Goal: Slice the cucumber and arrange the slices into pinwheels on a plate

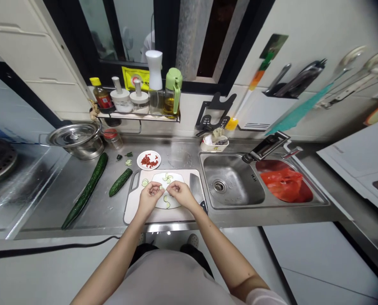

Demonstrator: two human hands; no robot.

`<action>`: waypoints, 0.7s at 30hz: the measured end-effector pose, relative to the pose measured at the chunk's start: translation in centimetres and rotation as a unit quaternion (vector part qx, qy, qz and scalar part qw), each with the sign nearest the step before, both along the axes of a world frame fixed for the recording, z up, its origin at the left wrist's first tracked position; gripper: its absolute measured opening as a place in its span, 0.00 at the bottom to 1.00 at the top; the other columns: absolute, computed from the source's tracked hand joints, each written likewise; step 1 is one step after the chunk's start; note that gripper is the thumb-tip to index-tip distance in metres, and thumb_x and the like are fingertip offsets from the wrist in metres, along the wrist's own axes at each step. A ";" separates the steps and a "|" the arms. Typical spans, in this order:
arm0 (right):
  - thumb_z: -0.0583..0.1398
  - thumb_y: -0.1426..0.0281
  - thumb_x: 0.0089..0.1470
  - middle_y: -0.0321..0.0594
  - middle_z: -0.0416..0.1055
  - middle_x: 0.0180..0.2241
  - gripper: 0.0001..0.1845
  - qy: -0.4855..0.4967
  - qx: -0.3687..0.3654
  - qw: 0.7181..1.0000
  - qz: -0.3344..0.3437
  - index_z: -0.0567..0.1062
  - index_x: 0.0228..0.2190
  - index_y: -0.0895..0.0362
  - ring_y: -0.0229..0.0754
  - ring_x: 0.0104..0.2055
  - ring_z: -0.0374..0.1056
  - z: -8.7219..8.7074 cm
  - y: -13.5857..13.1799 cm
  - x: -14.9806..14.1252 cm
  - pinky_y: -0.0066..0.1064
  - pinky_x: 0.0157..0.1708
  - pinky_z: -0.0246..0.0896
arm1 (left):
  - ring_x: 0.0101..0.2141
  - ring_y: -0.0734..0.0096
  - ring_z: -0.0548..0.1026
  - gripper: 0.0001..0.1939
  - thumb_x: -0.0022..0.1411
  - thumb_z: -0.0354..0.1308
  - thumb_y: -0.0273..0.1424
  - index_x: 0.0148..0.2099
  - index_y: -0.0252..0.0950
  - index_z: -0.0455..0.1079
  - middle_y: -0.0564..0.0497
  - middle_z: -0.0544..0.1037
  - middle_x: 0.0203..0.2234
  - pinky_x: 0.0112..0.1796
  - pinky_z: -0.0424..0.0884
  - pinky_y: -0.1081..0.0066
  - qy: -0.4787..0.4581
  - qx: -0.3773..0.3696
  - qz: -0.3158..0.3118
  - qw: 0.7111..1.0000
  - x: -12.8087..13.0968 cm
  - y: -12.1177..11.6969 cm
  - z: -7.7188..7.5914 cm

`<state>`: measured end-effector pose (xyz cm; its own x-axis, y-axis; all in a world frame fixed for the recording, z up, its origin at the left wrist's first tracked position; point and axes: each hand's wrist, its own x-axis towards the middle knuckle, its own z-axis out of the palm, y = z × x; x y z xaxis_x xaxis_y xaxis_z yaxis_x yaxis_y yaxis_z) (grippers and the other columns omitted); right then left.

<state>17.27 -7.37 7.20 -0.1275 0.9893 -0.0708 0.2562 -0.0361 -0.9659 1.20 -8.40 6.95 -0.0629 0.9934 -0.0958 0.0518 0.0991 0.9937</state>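
Observation:
Over a white plate, my left hand pinches a small pale-green cucumber slice. My right hand is close beside it with thumb and fingers pressed together; what they hold is too small to make out. Thin cucumber slices lie in a curved pattern at the plate's far side, and more slices curve near its front. The plate rests on a cutting board. A few loose slices sit on the board's left, and a knife lies along its right.
Left of the board are a cut cucumber and a long whole cucumber. A small plate of red pieces stands behind. A lidded steel pot is back left. The double sink holds a red plastic bag.

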 end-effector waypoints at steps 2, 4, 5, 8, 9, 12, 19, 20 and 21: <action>0.60 0.67 0.50 0.34 0.72 0.25 0.07 -0.049 0.013 0.999 0.021 0.75 0.27 0.58 0.35 0.27 0.64 -0.4 0.0 0.4 0.24 0.30 0.59 | 0.24 0.78 0.66 0.15 0.49 0.62 0.37 0.39 0.37 0.71 0.56 0.70 0.23 0.30 0.64 0.75 0.038 0.002 -0.018 0.999 -0.2 -0.1 -0.8; 0.59 0.69 0.51 0.35 0.73 0.26 0.06 -0.095 0.019 0.994 0.046 0.76 0.28 0.58 0.35 0.29 0.65 -0.9 -0.1 0.6 0.24 0.31 0.57 | 0.25 0.77 0.67 0.14 0.50 0.61 0.38 0.39 0.37 0.72 0.56 0.71 0.23 0.31 0.65 0.75 0.090 -0.008 -0.038 0.995 -0.5 -0.3 -1.8; 0.58 0.71 0.52 0.35 0.73 0.26 0.07 -0.118 0.019 0.991 0.060 0.76 0.28 0.58 0.35 0.29 0.64 -1.2 -0.1 0.8 0.24 0.31 0.57 | 0.25 0.76 0.68 0.14 0.51 0.60 0.39 0.39 0.38 0.72 0.56 0.72 0.23 0.31 0.65 0.75 0.118 -0.018 -0.047 0.992 -0.5 -0.4 -2.3; 0.58 0.73 0.53 0.34 0.71 0.24 0.07 -0.188 0.012 0.977 0.095 0.77 0.30 0.58 0.35 0.27 0.63 -1.9 -0.3 1.0 0.23 0.29 0.53 | 0.26 0.74 0.70 0.12 0.53 0.59 0.39 0.37 0.39 0.73 0.55 0.74 0.23 0.31 0.65 0.74 0.197 -0.057 -0.065 0.977 -0.6 -0.8 -3.7; 0.58 0.73 0.53 0.34 0.71 0.24 0.07 -0.209 0.009 0.973 0.102 0.77 0.30 0.58 0.35 0.27 0.63 -2.1 -0.4 1.0 0.23 0.29 0.52 | 0.26 0.74 0.71 0.11 0.53 0.59 0.39 0.36 0.39 0.73 0.55 0.75 0.24 0.31 0.65 0.74 0.221 -0.069 -0.069 0.970 -0.6 -0.9 -4.0; 0.58 0.73 0.54 0.35 0.71 0.25 0.07 -0.259 0.000 0.959 0.116 0.78 0.31 0.58 0.35 0.28 0.63 -2.7 -0.5 0.9 0.23 0.29 0.50 | 0.29 0.72 0.73 0.08 0.54 0.58 0.38 0.34 0.40 0.73 0.55 0.78 0.26 0.34 0.65 0.72 0.287 -0.092 -0.085 0.950 -0.4 -1.1 -4.6; 0.57 0.74 0.55 0.39 0.74 0.30 0.08 -0.334 -0.026 0.932 0.137 0.77 0.34 0.58 0.36 0.30 0.64 -3.4 -0.7 0.1 0.24 0.29 0.49 | 0.37 0.66 0.75 0.08 0.57 0.55 0.36 0.35 0.43 0.74 0.55 0.80 0.31 0.45 0.57 0.64 0.398 -0.112 -0.112 0.904 0.1 -1.2 -4.2; 0.57 0.74 0.55 0.39 0.74 0.31 0.08 -0.343 -0.028 0.928 0.141 0.77 0.34 0.58 0.36 0.31 0.64 -3.5 -0.7 0.0 0.24 0.30 0.49 | 0.38 0.65 0.75 0.08 0.57 0.55 0.36 0.35 0.43 0.74 0.55 0.81 0.31 0.45 0.57 0.63 0.406 -0.113 -0.114 0.900 0.2 -1.2 -4.2; 0.57 0.73 0.55 0.40 0.75 0.32 0.08 -0.352 -0.029 0.924 0.146 0.77 0.34 0.58 0.37 0.32 0.65 -3.5 -0.7 -0.1 0.24 0.30 0.49 | 0.38 0.64 0.75 0.08 0.57 0.54 0.36 0.35 0.43 0.74 0.54 0.81 0.32 0.45 0.56 0.62 0.413 -0.114 -0.117 0.896 0.3 -1.2 -4.2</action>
<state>17.21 -8.05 3.66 -0.2902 0.9123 -0.2891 0.8274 0.0874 -0.5548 1.47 -9.62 2.76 0.0014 0.9493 -0.3145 0.8059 0.1851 0.5623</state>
